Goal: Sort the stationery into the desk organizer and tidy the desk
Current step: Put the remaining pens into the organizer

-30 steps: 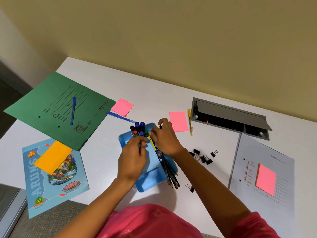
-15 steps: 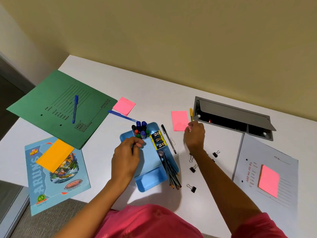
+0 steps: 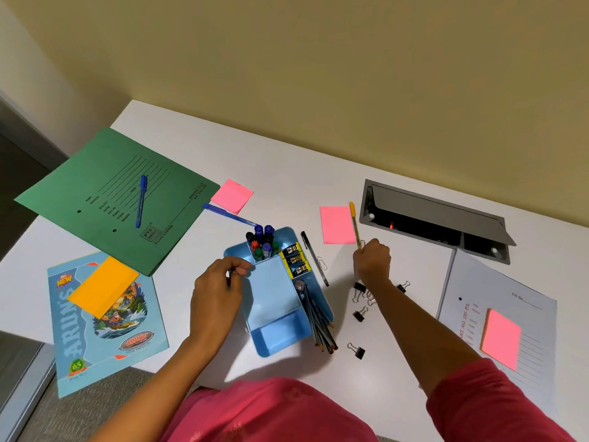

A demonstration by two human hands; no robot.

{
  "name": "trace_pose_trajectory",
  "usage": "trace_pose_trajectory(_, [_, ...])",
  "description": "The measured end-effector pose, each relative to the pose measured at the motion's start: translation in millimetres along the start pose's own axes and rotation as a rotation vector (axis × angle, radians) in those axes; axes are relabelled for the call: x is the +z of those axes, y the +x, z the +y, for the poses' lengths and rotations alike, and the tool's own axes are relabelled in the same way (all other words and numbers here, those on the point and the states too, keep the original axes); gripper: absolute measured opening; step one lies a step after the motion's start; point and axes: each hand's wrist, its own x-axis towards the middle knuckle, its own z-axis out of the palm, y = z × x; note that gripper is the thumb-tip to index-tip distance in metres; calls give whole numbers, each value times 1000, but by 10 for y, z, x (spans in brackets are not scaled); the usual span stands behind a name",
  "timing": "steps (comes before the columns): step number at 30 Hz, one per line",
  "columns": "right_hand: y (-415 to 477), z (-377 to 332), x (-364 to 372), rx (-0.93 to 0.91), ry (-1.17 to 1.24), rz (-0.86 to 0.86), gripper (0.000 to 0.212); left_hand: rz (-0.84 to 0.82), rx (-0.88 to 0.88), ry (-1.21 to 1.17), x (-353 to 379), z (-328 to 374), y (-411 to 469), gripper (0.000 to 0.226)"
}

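Observation:
A blue desk organizer [image 3: 274, 333] lies in the middle of the white desk, with markers [image 3: 263, 239] upright at its far end, clips in a yellow slot [image 3: 294, 259] and pencils [image 3: 318, 320] along its right side. My left hand [image 3: 220, 290] rests at the organizer's left rim with curled fingers. My right hand [image 3: 371, 261] pinches the near end of a yellow pen [image 3: 354, 223] beside a pink sticky pad [image 3: 336, 224]. A black pen [image 3: 314, 258] lies just right of the organizer. Black binder clips [image 3: 359, 314] are scattered near my right forearm.
A green folder [image 3: 95, 193] with a blue pen [image 3: 141, 200] lies far left, another blue pen [image 3: 229, 214] and pink pad [image 3: 232, 196] beside it. A blue notebook [image 3: 105, 333] carries an orange pad [image 3: 102, 287]. A grey folder [image 3: 522, 317] with a pink pad [image 3: 500, 338] lies right, behind it an open cable box [image 3: 433, 218].
My right hand left the organizer, reached right and far to the yellow pen, and now pinches its near end. The left hand stayed at the organizer's left rim.

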Motion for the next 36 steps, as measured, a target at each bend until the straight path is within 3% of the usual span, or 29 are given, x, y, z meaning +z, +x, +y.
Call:
trace_pose_trajectory(4, [24,7,-9,172,252,-17,22,4,-6,-47,-24,72,-10,34])
trace_pose_trajectory(7, [-162,-101,-115,371,689,-72,18,18,-20,-84,-44,140,-2,27])
trace_pose_trajectory(12, [-897,-457,-466,89,1027,-78,15,-9,-3,-138,-84,329,10,25])
trace_pose_trajectory(16, [-1355,-720,-586,-195,1016,-171,5,-88,60,-244,-140,567,44,16])
trace_pose_trajectory(19, [-1608,-818,-545,-405,878,-200,3,-135,54,-446,-213,714,126,25])
trace_pose_trajectory(25, [-1875,-919,-390,-621,665,-224,6,-15,117,-578,-436,810,220,30])
trace_pose_trajectory(28, [-1914,-969,-354,-660,598,-233,3,68,163,-506,-523,767,212,28])
trace_pose_trajectory(33, [-1893,-957,-354,-601,638,-168,19,237,224,-376,-497,559,263,26])
trace_pose_trajectory(36, [-1869,-888,-344,-588,642,-117,20,245,258,-256,-376,440,287,21])
